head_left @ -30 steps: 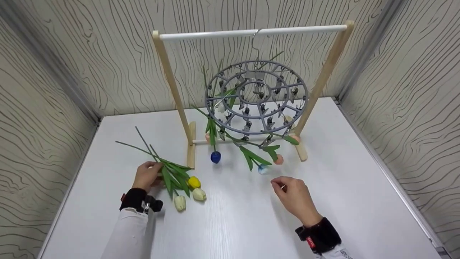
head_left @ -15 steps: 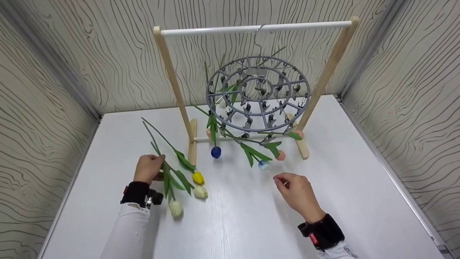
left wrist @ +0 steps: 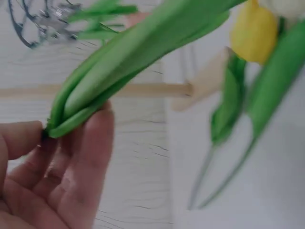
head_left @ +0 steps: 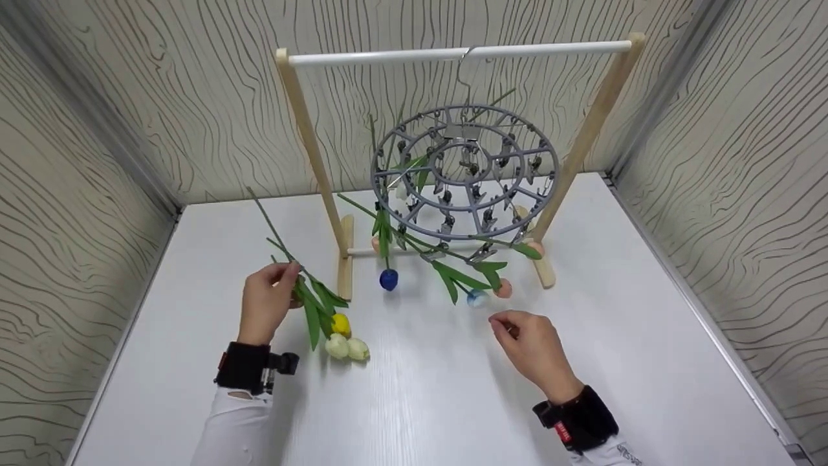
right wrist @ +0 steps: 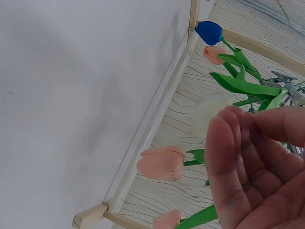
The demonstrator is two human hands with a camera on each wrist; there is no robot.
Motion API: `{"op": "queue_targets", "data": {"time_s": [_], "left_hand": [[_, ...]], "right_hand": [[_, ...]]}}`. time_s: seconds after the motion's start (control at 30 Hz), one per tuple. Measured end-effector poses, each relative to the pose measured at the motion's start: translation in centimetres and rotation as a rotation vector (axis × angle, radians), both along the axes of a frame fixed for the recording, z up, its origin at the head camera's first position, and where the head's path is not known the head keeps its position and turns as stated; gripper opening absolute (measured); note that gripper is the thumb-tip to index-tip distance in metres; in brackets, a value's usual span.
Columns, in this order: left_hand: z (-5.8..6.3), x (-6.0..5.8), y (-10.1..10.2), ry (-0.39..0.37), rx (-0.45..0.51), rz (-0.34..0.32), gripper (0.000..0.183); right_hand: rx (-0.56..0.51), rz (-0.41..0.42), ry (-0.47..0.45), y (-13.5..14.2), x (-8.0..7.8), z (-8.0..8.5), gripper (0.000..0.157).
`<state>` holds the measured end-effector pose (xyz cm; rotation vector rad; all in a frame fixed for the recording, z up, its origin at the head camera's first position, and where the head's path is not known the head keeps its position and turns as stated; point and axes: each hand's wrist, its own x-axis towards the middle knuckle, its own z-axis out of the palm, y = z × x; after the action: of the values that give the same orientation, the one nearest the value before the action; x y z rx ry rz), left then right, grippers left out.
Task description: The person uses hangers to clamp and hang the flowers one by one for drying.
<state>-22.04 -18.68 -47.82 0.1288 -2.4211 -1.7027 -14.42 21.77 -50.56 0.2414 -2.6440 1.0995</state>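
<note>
My left hand (head_left: 266, 301) pinches the stem of a white tulip (head_left: 336, 346) between thumb and fingers. Its green leaves (left wrist: 128, 64) fill the upper part of the left wrist view, where the bloom is out of frame. Below it on the table lie a yellow tulip (head_left: 341, 325) and another white tulip (head_left: 359, 349). My right hand (head_left: 533, 353) hovers over the table, fingers loosely bent and holding nothing. It is nearest to a light blue tulip (head_left: 477, 298) and a pink tulip (head_left: 503, 288) hanging from the round clip hanger (head_left: 466, 207).
The grey hanger hangs by its hook from the white bar (head_left: 388, 56) of a wooden stand (head_left: 312, 149). Several tulips hang in its clips, among them a dark blue tulip (head_left: 388, 279) at the left. Patterned panels (head_left: 213, 97) enclose the white table (head_left: 420, 401).
My left hand has risen and moved slightly away from me, lifting the white tulip off the table. The yellow tulip has shifted in the bunch. My right hand has hardly moved.
</note>
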Motion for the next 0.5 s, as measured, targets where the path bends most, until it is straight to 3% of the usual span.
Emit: {"op": "queue_targets", "data": {"time_s": [0.13, 0.23, 0.37, 0.5], "left_hand": [[2.6, 2.1, 2.5, 0.196, -0.065, -0.013, 0.029], [4.5, 3.9, 4.4, 0.296, -0.075, -0.057, 0.026], [6.5, 6.5, 6.9, 0.323, -0.025, -0.170, 0.020], [7.3, 8.4, 9.6, 0.351, 0.046, -0.307, 0.014]], "right_hand": [[-0.028, 0.043, 0.055, -0.4, 0.4, 0.9, 0.008], [-0.065, 0.079, 0.084, -0.6, 0.8, 2.0, 0.010], [-0.126, 0.139, 0.095, -1.2, 1.5, 3.7, 0.009], [-0.187, 0.202, 0.100, -1.9, 2.3, 5.2, 0.012]]}}
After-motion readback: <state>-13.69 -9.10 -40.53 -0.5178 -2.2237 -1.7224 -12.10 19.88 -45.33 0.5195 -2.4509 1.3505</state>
